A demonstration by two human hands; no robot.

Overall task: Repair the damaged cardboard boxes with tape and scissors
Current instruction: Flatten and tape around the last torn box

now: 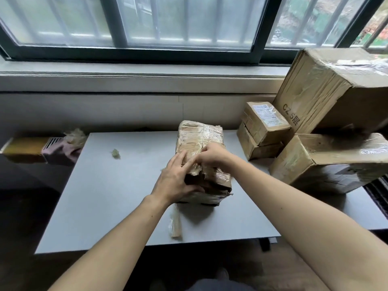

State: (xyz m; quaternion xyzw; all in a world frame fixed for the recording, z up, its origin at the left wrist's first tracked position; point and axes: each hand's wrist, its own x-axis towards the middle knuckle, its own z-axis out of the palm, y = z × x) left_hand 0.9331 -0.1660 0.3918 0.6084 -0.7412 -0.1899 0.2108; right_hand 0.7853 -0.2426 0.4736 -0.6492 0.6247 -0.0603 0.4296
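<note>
I see a battered cardboard box (201, 160), wrapped in old clear tape, lying lengthwise near the middle of the grey surface (117, 202), its torn near end facing me. My left hand (178, 179) rests against the box's left side at about nine o'clock of it, fingers (181, 158) spread and mostly straight over the top edge, thumb lying low along the torn end. My right hand (212, 154) comes in from three o'clock and sits on top of the box, its fingers curled and pinching at crinkled tape or a flap there; exactly what they hold I cannot tell.

At six o'clock from the box, near the front edge of the surface, lies a strip of used tape (176, 225). A small crumpled wad (115, 153) lies at nine o'clock, well apart from the box.

At three o'clock a stack of more boxes stands: a small labelled box (265, 122) on top of another small box (252, 145), and beside them a large box (327, 89) tilted on top of a lower box (319, 164). At twelve o'clock runs a window (147, 24) with bars. At nine o'clock, off the surface, a pink cloth (60, 152) lies by a vent.
</note>
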